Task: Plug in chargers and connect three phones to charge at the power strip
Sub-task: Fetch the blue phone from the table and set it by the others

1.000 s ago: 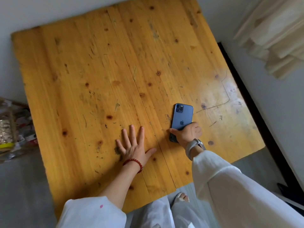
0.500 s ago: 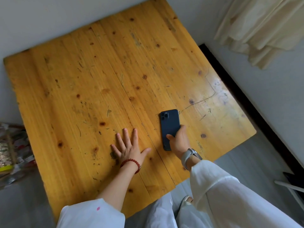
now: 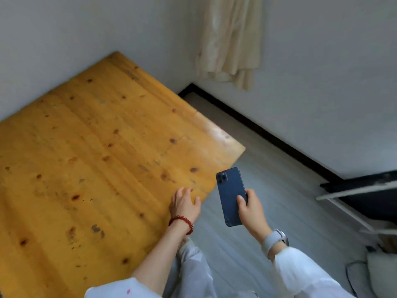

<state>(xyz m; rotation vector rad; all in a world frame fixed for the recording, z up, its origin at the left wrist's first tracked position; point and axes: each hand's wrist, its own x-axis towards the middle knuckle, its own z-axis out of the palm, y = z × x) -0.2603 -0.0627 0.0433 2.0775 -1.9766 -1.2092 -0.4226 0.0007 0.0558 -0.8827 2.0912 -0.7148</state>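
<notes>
1. Head view, setting: white walls meeting in a corner, pale grey floor [image 3: 268,190] with black skirting, cream curtain [image 3: 232,39] hanging above; yellow knotty wooden surface [image 3: 86,158] at left, nothing on the part in view.
2. Head view, task item: one dark blue phone [image 3: 231,195], back and camera cluster facing up, held in the air just past the surface's near corner, over the floor.
3. Head view, hands: right hand [image 3: 251,211] clamped on the phone's lower half, thumb across its back; left hand [image 3: 184,203], fingers loosely spread, resting at the surface's edge, holding nothing.
4. Step in hand, judged: carrying the phone toward a charging point. Keep the grip firm over bare floor and the charging port end accessible.
5. Surroundings: white frame [image 3: 354,203] and a dark object at right, blurred; grey cable [image 3: 350,274] at lower right. No power strip, chargers or other phones visible, so they need locating first.
</notes>
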